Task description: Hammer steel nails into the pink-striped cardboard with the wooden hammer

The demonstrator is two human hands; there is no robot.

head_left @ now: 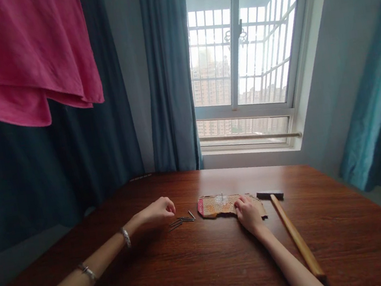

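Centrally, toward the tabletop's far edge: left hand (158, 211) curled loosely beside loose nails (182, 220); right hand (249, 211), fingers flat, pressing a cardboard piece (216, 205); hammer (288, 224) alongside.

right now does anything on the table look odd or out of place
One thing: the cardboard piece has a ragged, torn-looking edge, with one nail standing upright in it. The spare nails lie loosely scattered by the left hand.

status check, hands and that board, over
Left hand curled beside loose nails. Right hand flat on board, one nail upright. Hammer lies right, untouched.
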